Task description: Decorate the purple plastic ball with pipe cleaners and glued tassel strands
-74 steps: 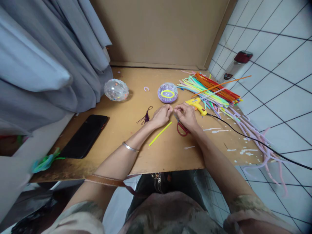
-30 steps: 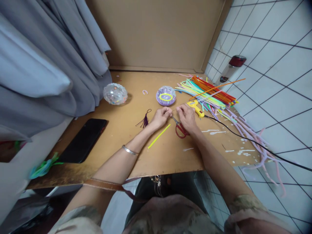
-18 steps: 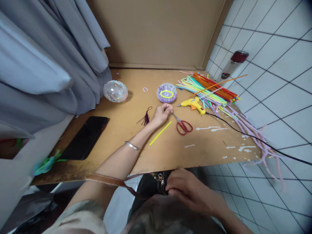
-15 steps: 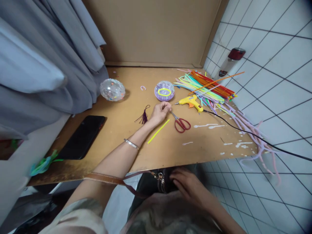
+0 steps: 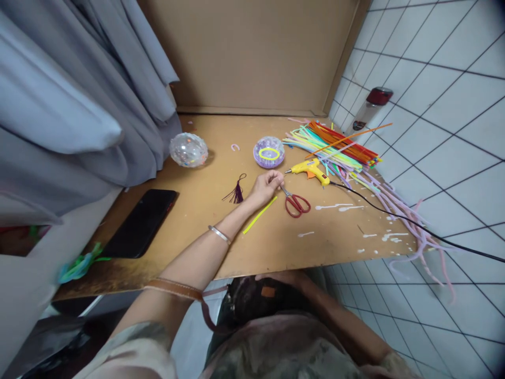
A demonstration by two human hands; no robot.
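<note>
My left hand rests over the table with thumb and fingers pinched together. What they hold, if anything, is too small to make out. The fingertips are by the blades of the red-handled scissors and just short of the yellow glue gun's nozzle. Beyond them stands a purple-and-clear ball with a yellow ring on its front. A yellow pipe cleaner and a dark purple tassel lie beside the hand. Down at my lap, my right hand lies along a dark bag, its fingers mostly hidden.
Bundled coloured pipe cleaners lie at the back right, near a red-capped bottle. The glue gun's black cord runs right. At left are a clear speckled ball, a black phone and a grey curtain.
The whole view has shifted slightly. My left hand stays pinched near the scissors. My right hand has moved left along the bag, which now shows a brown patch.
</note>
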